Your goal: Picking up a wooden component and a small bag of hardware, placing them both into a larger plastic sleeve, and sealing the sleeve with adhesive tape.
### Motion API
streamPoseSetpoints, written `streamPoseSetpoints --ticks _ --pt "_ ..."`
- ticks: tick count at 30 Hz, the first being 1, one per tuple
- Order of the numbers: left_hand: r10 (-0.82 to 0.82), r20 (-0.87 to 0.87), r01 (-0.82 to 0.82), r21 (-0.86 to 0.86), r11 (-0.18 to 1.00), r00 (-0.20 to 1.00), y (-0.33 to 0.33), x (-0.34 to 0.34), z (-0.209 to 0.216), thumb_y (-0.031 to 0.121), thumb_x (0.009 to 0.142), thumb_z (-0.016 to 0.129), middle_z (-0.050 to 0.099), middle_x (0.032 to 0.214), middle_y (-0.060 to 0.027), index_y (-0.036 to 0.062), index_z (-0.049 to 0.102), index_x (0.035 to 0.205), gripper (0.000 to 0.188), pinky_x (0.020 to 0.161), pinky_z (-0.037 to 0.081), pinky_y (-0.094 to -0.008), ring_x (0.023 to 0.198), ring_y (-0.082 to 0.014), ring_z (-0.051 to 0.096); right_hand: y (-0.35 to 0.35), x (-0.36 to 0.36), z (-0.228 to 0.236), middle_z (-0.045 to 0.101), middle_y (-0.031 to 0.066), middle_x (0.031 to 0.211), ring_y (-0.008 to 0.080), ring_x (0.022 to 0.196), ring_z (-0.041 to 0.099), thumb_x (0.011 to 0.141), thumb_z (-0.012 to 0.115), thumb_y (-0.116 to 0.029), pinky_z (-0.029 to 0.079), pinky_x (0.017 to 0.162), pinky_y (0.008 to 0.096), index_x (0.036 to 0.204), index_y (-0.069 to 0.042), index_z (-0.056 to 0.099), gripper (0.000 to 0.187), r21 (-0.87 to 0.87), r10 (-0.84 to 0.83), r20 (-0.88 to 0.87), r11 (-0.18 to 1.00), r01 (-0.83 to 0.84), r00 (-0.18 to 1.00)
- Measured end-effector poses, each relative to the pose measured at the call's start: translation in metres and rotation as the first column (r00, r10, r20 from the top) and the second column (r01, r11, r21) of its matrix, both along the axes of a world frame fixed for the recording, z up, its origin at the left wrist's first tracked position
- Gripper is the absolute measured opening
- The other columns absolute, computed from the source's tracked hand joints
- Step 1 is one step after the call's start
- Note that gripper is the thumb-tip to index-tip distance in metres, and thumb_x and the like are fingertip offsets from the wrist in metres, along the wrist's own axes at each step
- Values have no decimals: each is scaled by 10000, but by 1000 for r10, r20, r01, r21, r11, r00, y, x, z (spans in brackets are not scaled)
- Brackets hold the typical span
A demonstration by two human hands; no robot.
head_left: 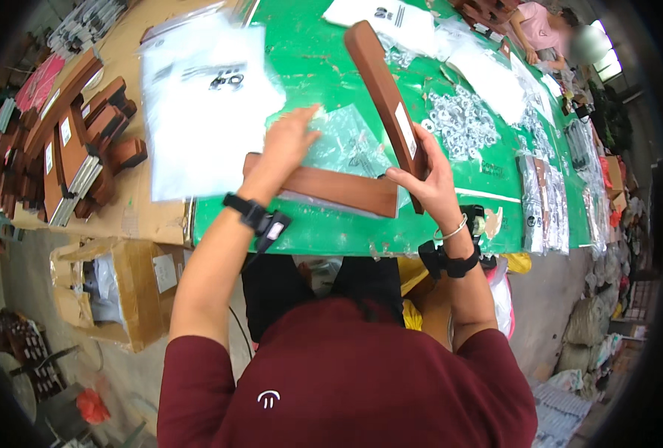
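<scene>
My right hand grips a reddish-brown wooden bar near its lower end, fingers wrapped round it. The bar has a rounded top and a white label, and tilts up and to the left. A second brown wooden bar lies flat on the green tabletop, partly over clear plastic and under my left wrist. My left hand reaches over it with thumb and fingers apart and nothing visible in them; its fingertips are slightly blurred. Beside those fingers lies a clear plastic bag with small hardware inside.
Flat printed plastic bags lie at left, by stacked brown wooden parts. A pile of metal washers or similar pieces sits at right, near wrapped bars. A cardboard box stands below left. Another person works at far right.
</scene>
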State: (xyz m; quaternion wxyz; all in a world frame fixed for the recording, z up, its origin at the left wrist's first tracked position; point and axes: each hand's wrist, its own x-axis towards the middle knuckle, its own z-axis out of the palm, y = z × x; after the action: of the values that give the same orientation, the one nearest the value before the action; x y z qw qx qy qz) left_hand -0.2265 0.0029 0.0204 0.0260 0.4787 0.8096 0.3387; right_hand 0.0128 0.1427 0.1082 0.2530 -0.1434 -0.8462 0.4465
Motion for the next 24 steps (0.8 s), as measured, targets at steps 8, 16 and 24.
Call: streamPoseSetpoints --ticks 8,16,24 --pt "-6 141 73 -477 876 990 63 0 2 287 751 845 628 1251 -91 126 663 1247 552 886 529 -427 1160 -307 609 15 19 -24 610 146 1348 225 1264 571 758 897 -222 428 1090 365 1448 36 485 844 -46 -112 13 993 112 994" --pt "-333 -210 357 89 930 919 -69 92 19 75 799 697 633 963 -57 98 639 894 114 776 509 -412 954 -286 613 20 1 13 583 148 1432 241 1302 563 777 860 -219 408 1106 356 1492 -8 477 837 93 42 -8 995 -41 999" --pt "-141 -164 163 134 977 976 -117 130 -15 43 806 713 682 1026 -38 90 677 943 149 788 487 -387 970 -260 629 -31 -25 -37 594 153 1403 365 1268 580 672 900 -289 474 1057 460 1438 -92 508 883 424 106 314 874 -239 944"
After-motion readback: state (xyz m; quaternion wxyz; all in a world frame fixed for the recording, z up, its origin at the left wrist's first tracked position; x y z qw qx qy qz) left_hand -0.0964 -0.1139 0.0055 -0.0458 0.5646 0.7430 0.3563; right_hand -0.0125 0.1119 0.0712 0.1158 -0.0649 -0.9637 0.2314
